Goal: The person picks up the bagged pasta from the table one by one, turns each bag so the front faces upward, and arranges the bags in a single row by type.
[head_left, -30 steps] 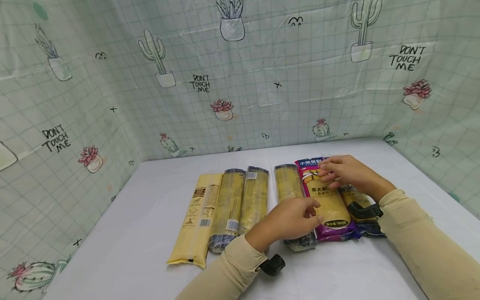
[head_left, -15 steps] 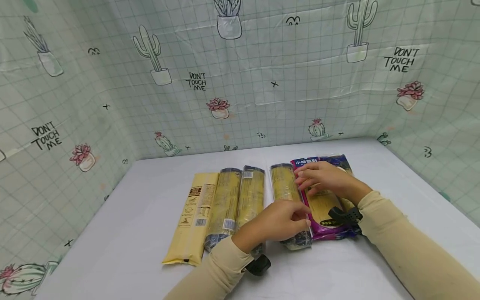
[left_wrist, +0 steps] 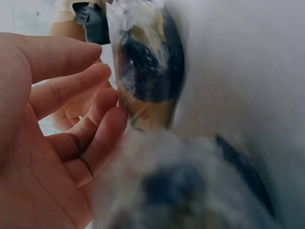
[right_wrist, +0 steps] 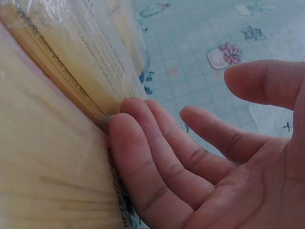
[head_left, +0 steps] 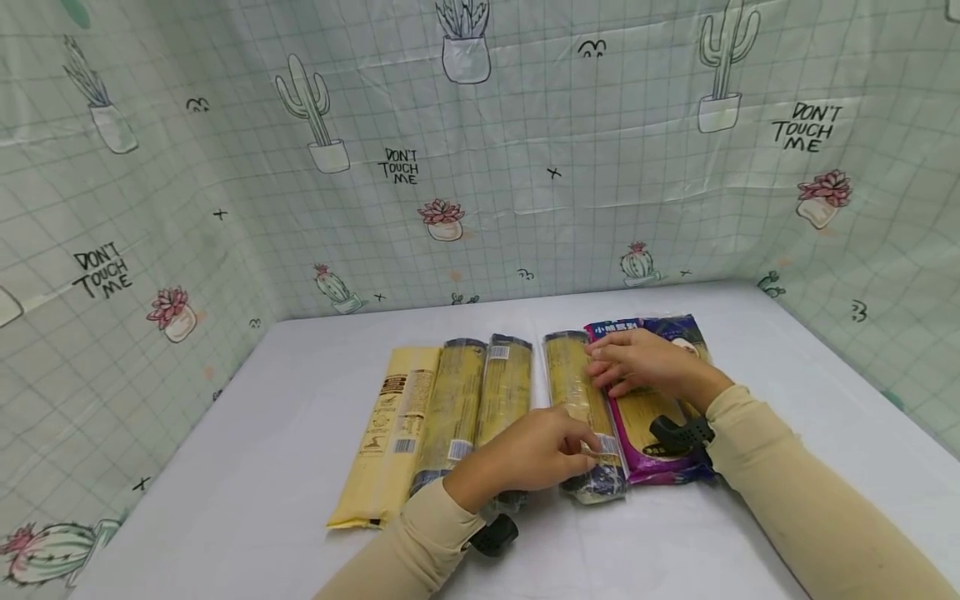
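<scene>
Head: left hand (head_left: 528, 450) near the close end of the lone clear pasta pack (head_left: 567, 367), fingers loosely bent, nothing gripped. Right hand (head_left: 645, 362) over the purple pack (head_left: 637, 417), fingers relaxed, nothing gripped, fingertips at the lone pack's right edge. Packs lie on the white table (head_left: 247, 442); two clear packs (head_left: 456, 400) and a yellow packet (head_left: 390, 433) left of the lone one.

Left wrist: my fingertips just beside a blue-ended pack; contact unclear.

Right wrist: my fingertips where two packs meet.

From nine o'clock to three hung a pale checked sheet (head_left: 510, 117) with cactus drawings (head_left: 328, 157); toward six o'clock was a white tabletop (head_left: 225, 467).
</scene>
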`<state>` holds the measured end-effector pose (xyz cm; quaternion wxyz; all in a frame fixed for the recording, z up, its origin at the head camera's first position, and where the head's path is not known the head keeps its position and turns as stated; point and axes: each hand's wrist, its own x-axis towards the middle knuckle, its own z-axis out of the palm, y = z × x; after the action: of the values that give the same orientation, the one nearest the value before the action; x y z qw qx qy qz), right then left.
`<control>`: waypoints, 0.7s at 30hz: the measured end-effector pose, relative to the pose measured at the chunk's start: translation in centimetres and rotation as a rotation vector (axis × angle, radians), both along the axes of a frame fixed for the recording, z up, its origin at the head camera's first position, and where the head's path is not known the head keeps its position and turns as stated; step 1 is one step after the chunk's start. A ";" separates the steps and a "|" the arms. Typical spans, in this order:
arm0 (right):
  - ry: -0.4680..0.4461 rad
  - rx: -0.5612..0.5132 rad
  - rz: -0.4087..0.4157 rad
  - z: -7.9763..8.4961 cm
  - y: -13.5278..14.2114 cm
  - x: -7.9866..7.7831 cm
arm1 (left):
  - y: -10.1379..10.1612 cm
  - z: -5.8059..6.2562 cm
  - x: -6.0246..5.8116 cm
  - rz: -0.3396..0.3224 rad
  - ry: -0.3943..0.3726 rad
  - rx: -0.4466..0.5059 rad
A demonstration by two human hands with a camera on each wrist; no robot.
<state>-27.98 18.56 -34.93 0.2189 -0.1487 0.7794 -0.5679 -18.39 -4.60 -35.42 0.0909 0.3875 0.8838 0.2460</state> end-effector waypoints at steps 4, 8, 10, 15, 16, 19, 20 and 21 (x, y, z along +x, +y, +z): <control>-0.008 0.011 -0.008 -0.1 -0.1 -0.2 | -0.1 -0.1 0.1 0.008 0.025 -0.074; 0.015 0.074 -0.015 -0.2 -0.6 -0.6 | -0.2 -0.2 0.0 -0.004 0.043 -0.111; 0.034 0.114 -0.022 -0.2 -1.0 -0.9 | -0.3 -0.2 0.0 -0.010 0.053 -0.128; 0.084 0.187 -0.016 0.0 -1.9 -1.3 | -0.5 -0.1 0.2 -0.018 0.051 -0.157; 0.093 0.197 -0.012 0.0 -2.0 -1.4 | -0.5 0.0 0.2 -0.019 0.046 -0.158; 0.111 0.221 -0.019 0.0 -2.5 -1.6 | -0.7 0.0 0.4 -0.021 0.014 -0.157; 0.119 0.230 -0.021 0.0 -2.6 -1.6 | -0.7 0.1 0.4 -0.019 0.003 -0.159; 0.128 0.239 -0.026 0.0 -2.8 -1.7 | -0.8 0.1 0.4 -0.017 -0.008 -0.161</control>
<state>-29.68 15.77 -34.92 0.1776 -0.1474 0.8558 -0.4630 -18.00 -5.40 -35.32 0.1274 0.3853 0.8971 0.1748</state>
